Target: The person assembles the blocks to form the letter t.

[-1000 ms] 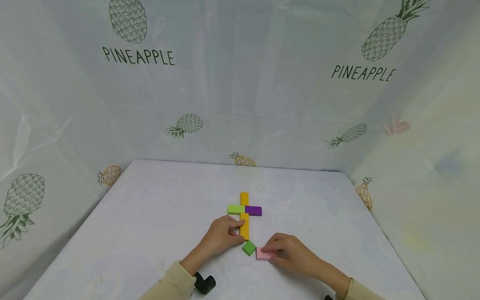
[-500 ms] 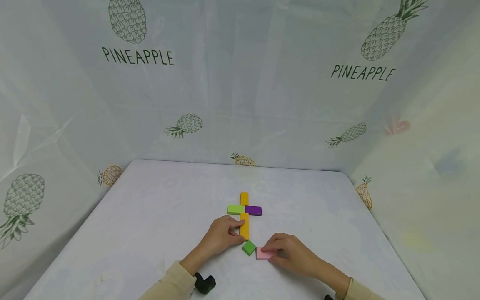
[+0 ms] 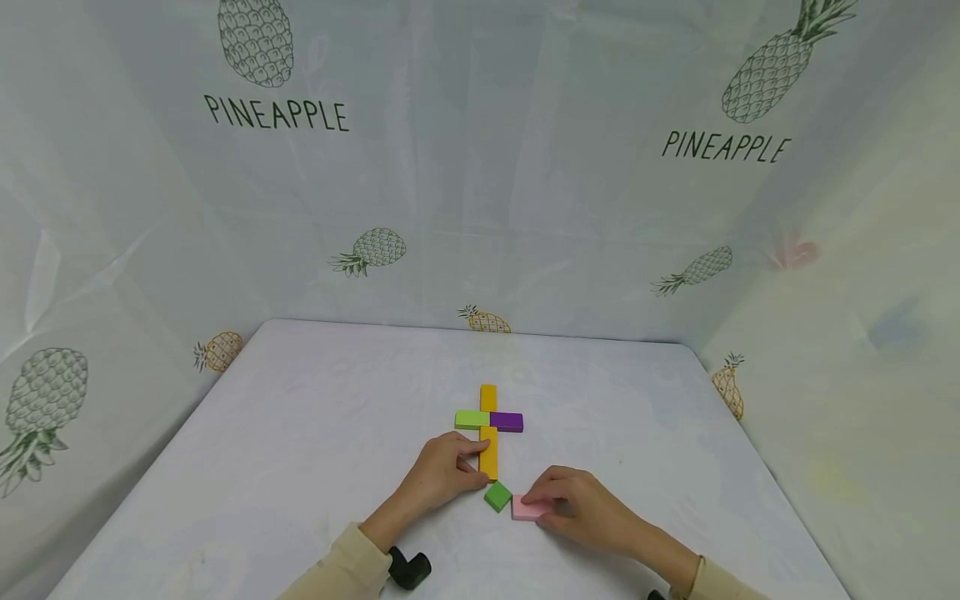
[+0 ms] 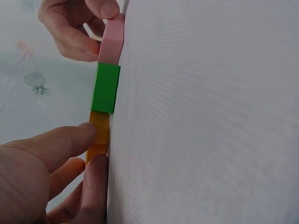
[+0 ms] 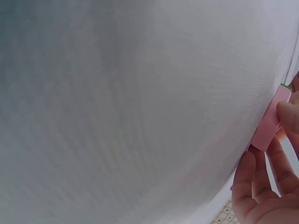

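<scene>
Flat on the white table, my left hand (image 3: 442, 468) holds the near orange block (image 3: 489, 460) with fingertips along its side and thumb at its near end. Touching or nearly touching that end is a small green block (image 3: 498, 497), turned cornerwise. My right hand (image 3: 596, 510) pinches a pink block (image 3: 527, 508), whose left end lies against the green block's right corner. In the left wrist view the pink block (image 4: 112, 39), green block (image 4: 105, 88) and orange block (image 4: 100, 127) line up. Fingers and thumb partly cover the pink block (image 5: 270, 125) in the right wrist view.
Beyond the left hand, a light green block (image 3: 472, 419) and a purple block (image 3: 507, 422) meet end to end, with another orange block (image 3: 488, 397) behind them. A black device (image 3: 409, 570) sits by the left sleeve. A pineapple-print cloth (image 3: 525, 167) hangs behind the table (image 3: 337, 400).
</scene>
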Available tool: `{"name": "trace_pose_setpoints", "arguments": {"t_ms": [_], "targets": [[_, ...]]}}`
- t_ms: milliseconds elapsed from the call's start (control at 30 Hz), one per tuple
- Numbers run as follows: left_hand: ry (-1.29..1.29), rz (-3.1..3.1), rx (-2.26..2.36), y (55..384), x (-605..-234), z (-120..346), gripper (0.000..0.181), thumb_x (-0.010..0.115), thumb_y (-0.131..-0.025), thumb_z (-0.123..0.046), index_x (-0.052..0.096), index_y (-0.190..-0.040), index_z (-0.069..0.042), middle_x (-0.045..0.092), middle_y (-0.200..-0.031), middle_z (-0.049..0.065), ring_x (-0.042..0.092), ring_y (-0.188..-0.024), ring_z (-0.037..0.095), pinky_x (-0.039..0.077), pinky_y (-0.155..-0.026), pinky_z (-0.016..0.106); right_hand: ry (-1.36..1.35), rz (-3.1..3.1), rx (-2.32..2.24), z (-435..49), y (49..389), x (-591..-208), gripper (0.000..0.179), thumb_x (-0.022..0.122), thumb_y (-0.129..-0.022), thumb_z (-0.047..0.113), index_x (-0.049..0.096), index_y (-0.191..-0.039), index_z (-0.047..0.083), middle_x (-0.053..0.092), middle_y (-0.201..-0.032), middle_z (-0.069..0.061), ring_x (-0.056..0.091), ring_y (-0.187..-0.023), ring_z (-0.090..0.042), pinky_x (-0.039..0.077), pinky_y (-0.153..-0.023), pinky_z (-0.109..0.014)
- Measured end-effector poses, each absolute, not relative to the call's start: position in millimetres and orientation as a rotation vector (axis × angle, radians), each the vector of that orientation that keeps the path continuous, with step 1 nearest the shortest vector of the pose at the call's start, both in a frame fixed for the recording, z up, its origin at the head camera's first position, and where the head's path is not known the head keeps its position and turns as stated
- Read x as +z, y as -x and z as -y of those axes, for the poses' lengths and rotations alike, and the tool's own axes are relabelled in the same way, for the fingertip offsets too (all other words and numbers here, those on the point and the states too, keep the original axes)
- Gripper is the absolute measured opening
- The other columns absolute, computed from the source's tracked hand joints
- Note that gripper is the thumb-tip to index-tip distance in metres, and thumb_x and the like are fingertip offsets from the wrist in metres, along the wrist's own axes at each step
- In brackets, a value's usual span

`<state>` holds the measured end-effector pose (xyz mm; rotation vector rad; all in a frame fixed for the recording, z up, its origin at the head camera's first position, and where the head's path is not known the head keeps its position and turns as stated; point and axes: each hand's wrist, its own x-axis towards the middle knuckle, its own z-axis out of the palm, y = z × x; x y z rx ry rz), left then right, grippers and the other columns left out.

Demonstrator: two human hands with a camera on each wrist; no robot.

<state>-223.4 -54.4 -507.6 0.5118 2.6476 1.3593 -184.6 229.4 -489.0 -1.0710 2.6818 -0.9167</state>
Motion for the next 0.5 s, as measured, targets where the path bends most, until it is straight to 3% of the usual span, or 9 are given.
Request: {"name": "trace_pose_setpoints", "arguments": {"t_ms": [500], "targets": [[-0.487, -2.6, 1.38, 223.3, -508.6, 54.4, 0.061, 0.09, -0.087, -0.022, 0.068, -0.143, -0.011, 0.069, -0.118, 0.003, 0.066, -0.077, 0.006, 0.056, -0.067, 0.021, 1.071, -2.676, -0.938, -233.7, 186.1, -484.9, 0.03, 0.083, -0.094, 0.016, 0.078, -0.123, 0.026, 0.072, -0.117, 0.013, 0.064, -0.102, -0.003, 0.059, -0.085, -0.025]]}}
